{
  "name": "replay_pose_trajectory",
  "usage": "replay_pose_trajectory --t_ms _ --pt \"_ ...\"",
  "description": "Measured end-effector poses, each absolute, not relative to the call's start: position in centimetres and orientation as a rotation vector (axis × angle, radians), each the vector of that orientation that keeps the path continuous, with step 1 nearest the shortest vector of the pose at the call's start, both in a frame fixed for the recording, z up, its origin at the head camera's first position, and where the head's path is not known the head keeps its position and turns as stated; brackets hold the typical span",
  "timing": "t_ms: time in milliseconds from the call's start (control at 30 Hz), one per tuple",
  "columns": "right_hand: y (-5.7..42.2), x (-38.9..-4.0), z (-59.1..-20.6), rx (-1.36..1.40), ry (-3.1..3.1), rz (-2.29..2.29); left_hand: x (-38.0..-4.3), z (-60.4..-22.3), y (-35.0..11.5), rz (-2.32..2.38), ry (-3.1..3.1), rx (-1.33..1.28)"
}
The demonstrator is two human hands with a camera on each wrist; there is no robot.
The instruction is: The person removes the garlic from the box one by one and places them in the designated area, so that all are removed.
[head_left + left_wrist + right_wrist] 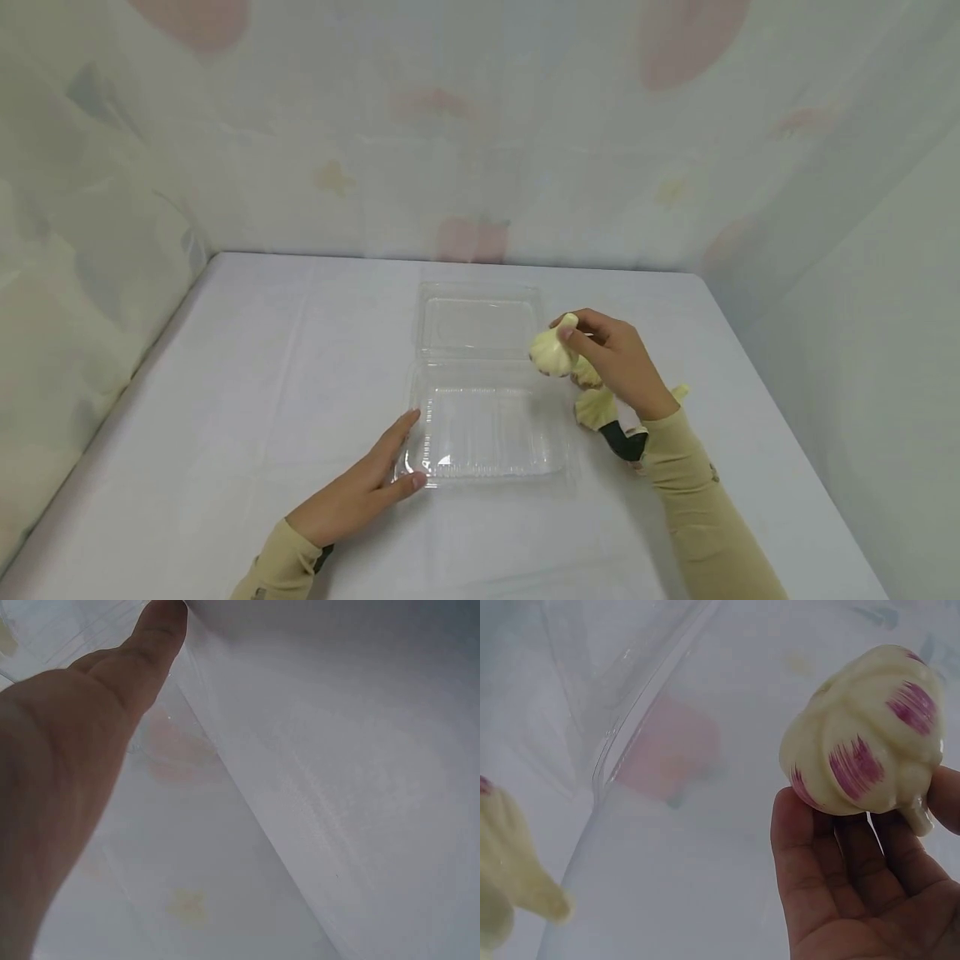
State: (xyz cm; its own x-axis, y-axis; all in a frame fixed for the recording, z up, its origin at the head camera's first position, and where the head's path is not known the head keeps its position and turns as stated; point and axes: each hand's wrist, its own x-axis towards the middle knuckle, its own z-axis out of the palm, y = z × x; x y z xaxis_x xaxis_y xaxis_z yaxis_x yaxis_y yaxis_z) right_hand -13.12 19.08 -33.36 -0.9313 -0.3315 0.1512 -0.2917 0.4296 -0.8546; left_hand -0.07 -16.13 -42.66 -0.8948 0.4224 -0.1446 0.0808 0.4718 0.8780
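Observation:
My right hand (618,358) pinches a cream-coloured garlic bulb (551,356) by its stem, over the right side of a clear plastic clamshell box (487,433). In the right wrist view, the held bulb (855,742) shows purple streaks, with fingertips and thumb around its stem end. The box lies with its lid (480,321) folded back away from me, and no bulbs show inside. At the box's left wall, my left hand (360,492) rests with straight fingers, the thumb at the front left corner. The left wrist view shows that hand (82,750) only partly.
More garlic bulbs (596,410) lie on the white table (300,375) to the right of the box, partly hidden under my right wrist. One of them (514,855) shows in the right wrist view. A patterned curtain (480,167) hangs behind the table.

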Motion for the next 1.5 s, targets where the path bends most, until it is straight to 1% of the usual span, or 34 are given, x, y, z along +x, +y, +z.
replay_pose_trajectory --t_ms 233,667,867,1100,1367,1500 --pt "20.0 -12.5 -33.7 -0.457 2.644 -1.567 0.0 -42.7 -16.3 1.405 2.364 0.414" --pt "21.7 -11.2 -34.8 -0.370 2.621 -1.639 0.2 -42.6 -16.7 1.414 2.377 0.414" --pt "22.5 -10.3 -35.4 -0.332 2.701 -1.530 0.2 -42.7 -16.8 1.413 2.379 0.409" --pt "23.5 -9.3 -37.0 -0.288 2.806 -1.348 0.1 -42.8 -16.9 1.416 2.379 0.404" --pt "23.7 -7.9 -38.7 -0.330 2.856 -1.327 0.2 -42.7 -17.0 1.411 2.388 0.393" --pt "23.4 -7.6 -39.7 -0.405 2.884 -1.271 0.2 -42.7 -17.0 1.411 2.389 0.388"
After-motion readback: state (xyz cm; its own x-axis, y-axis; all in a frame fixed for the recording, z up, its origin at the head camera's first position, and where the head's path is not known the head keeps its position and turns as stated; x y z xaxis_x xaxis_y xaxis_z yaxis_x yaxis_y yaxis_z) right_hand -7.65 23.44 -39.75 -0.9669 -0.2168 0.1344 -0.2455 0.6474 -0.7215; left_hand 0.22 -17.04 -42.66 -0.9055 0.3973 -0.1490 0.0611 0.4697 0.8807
